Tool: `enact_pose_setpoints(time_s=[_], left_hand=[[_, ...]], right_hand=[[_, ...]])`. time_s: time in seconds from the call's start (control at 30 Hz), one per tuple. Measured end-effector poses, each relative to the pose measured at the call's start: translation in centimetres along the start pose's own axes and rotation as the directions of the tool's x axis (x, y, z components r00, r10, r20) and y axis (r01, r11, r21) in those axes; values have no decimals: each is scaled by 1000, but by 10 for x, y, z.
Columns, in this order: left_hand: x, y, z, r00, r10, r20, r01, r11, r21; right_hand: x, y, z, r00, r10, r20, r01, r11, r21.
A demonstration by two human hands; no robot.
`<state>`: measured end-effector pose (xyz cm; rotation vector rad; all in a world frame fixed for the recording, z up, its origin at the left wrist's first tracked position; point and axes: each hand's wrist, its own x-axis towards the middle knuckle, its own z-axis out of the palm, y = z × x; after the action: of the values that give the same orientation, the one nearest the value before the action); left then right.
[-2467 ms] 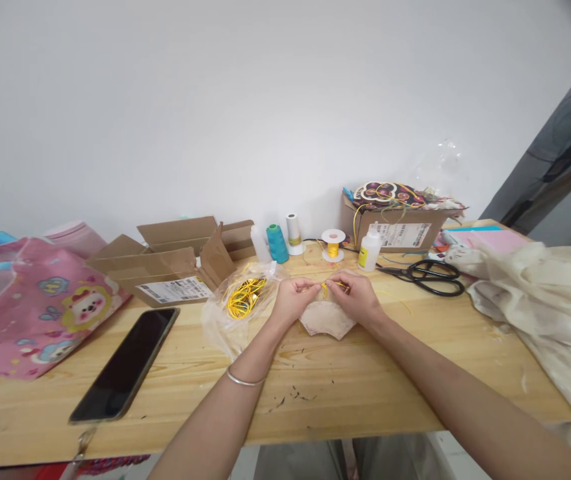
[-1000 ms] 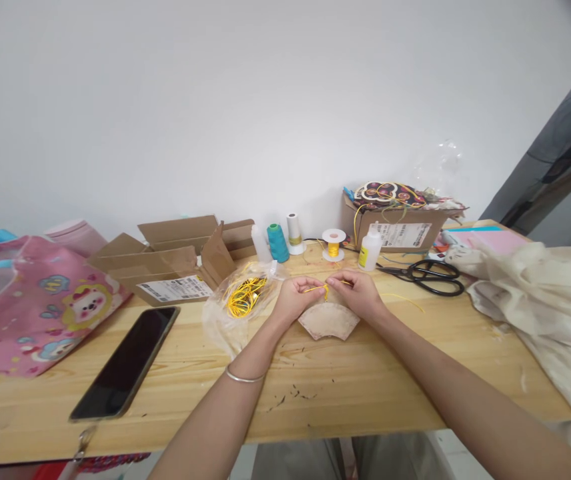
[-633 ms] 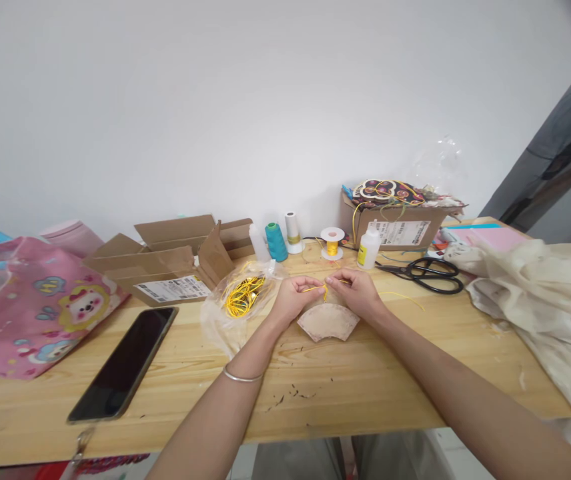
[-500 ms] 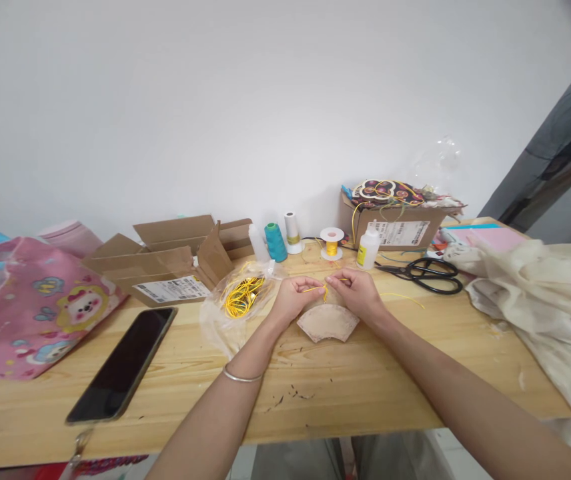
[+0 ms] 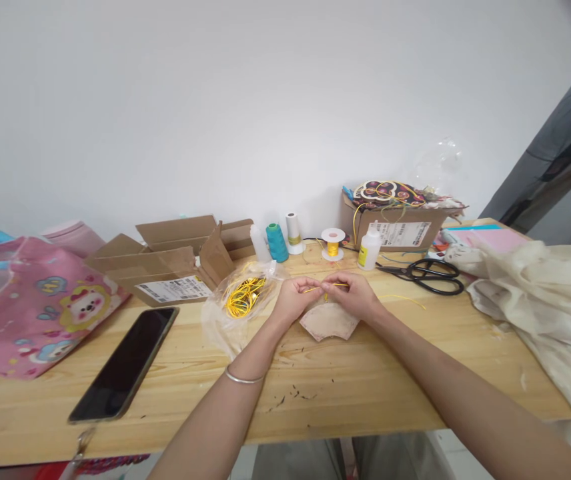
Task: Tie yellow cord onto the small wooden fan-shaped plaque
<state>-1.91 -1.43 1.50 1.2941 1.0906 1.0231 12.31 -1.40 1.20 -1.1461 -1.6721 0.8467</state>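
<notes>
Above the middle of the table, my left hand [image 5: 296, 296] pinches a thin yellow cord [image 5: 326, 298] between thumb and fingertips. My right hand [image 5: 351, 291] grips the same cord, its fingertips meeting those of the left. Just below both hands lies a beige fan-shaped piece [image 5: 329, 322] with a patterned edge; the short cord hangs at its upper edge. My fingers cover the place where the strands meet. A loose yellow cord end stretches along the table to the right of my right hand.
A clear bag of yellow cord [image 5: 245, 297] lies left of my hands. Black scissors [image 5: 433, 275], a glue bottle [image 5: 369, 247] and a spool [image 5: 333, 244] stand or lie beyond them. A phone [image 5: 124, 363], open cardboard box [image 5: 170, 270] and cream cloth [image 5: 530, 300] flank the area.
My right hand has shifted slightly left, and its fingertips now meet those of my left hand. Less of the cord shows between them.
</notes>
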Motion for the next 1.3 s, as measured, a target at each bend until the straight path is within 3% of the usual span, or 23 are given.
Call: enact_pose_setpoints(time_s=[0.13, 0.43, 0.73, 0.93, 1.3], left_hand=[[0, 0, 0, 999, -38, 11, 39, 998, -40], [4, -7, -3, 1000, -17, 12, 17, 1000, 6], [2, -4, -1, 999, -10, -32, 12, 999, 45], [2, -3, -2, 1000, -5, 30, 4, 1000, 17], [2, -6, -3, 1000, 8, 29, -9, 999, 37]], right_hand=[[1, 6, 1, 998, -53, -40, 50, 996, -71], [0, 5, 0, 998, -29, -57, 23, 994, -103], [1, 5, 1, 997, -6, -73, 1, 997, -80], [1, 5, 1, 998, 35, -57, -37, 998, -46], [1, 5, 2, 990, 125, -70, -121, 991, 57]])
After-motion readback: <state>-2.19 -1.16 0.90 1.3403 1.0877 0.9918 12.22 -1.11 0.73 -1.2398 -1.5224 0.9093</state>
